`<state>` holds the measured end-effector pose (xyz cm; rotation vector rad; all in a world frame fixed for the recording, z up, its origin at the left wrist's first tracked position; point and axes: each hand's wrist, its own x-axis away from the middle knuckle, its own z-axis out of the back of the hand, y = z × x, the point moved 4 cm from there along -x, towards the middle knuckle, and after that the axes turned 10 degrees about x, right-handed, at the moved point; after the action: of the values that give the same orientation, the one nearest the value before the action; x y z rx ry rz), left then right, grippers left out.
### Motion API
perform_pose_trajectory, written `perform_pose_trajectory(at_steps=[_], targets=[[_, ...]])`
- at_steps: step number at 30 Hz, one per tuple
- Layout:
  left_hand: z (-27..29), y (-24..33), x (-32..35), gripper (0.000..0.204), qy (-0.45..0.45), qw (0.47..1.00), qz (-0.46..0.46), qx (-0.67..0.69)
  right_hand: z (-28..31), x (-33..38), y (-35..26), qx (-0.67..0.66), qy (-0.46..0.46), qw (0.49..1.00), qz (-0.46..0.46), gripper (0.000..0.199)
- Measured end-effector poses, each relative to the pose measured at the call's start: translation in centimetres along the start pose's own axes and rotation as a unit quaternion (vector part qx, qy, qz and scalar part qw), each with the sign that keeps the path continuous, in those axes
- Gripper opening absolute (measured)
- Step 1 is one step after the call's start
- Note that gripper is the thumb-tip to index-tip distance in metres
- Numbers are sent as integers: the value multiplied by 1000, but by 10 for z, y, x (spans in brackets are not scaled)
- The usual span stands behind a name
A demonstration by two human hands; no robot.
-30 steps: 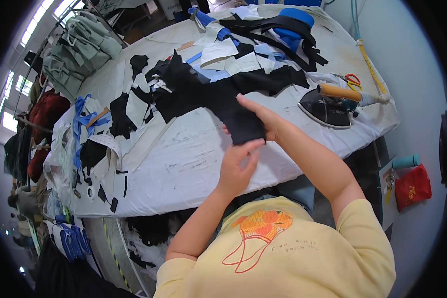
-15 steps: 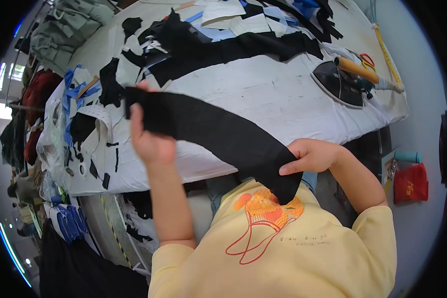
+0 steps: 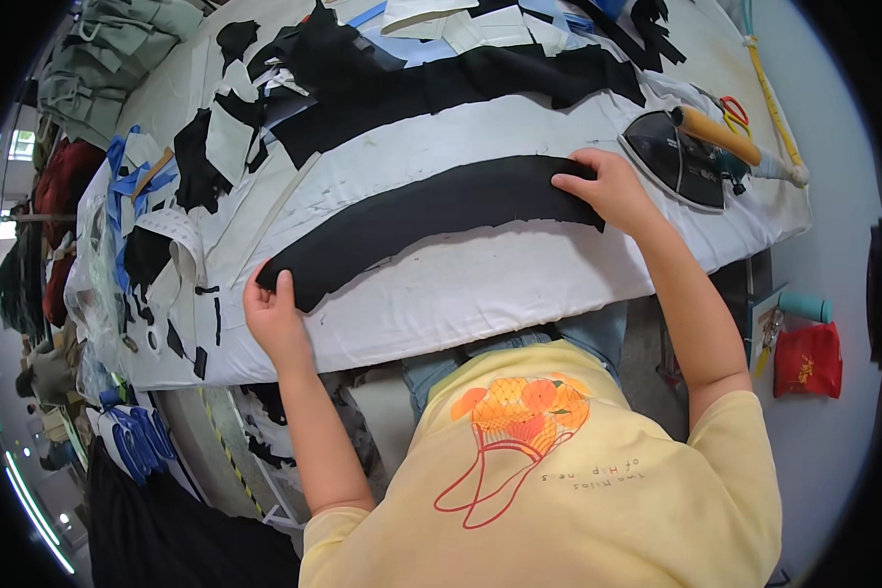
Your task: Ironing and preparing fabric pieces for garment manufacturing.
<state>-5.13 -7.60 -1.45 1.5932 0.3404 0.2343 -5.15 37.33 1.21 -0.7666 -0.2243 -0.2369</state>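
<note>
A long curved strip of black fabric [image 3: 431, 211] stretches between my hands over the white cloth-covered table [image 3: 480, 279]. Its middle arches toward the far side. My left hand [image 3: 276, 316] grips the strip's left end, thumb on top and the fingers partly hidden beneath. At the other end, my right hand [image 3: 608, 191] pinches the strip between thumb and fingers. Just right of that hand an iron [image 3: 671, 162] with a wooden handle [image 3: 717, 135] rests on the table. Whether the strip's middle touches the cloth I cannot tell.
Black fabric pieces [image 3: 441, 83] and white scraps [image 3: 230, 142] lie across the far side and left. Scissors [image 3: 735, 113] with red and yellow handles sit behind the iron. A red bag [image 3: 808, 361] hangs at the right. Dark garments [image 3: 67, 186] hang at the left.
The strip was slanted, its right end near my shirt; now it lies crosswise over the table. My right hand moved up and away from me, my left hand moved down toward me.
</note>
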Motion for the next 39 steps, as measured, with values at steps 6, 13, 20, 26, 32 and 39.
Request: perform_pose_trajectory(at_steps=[6,13,20,26,32,39], targets=[[-19,23,8,43,-12,932,-24,-361,-10,3,-2,131,126,983,28,26],[0,18,10,44,0,927,12,-374,-5,12,-4,207,155,966,-29,24],[-120,35,44,41,-248,823,-284,-425,-57,29,-62,251,225,899,279,47],[-122,-1,57,67,-254,775,-198,-543,-81,29,-59,335,118,914,196,67],[20,-2,50,71,-67,750,-45,-656,-47,58,5,367,155,912,93,70],[-32,25,72,54,-291,811,-201,-466,-45,85,0,275,123,930,209,62]])
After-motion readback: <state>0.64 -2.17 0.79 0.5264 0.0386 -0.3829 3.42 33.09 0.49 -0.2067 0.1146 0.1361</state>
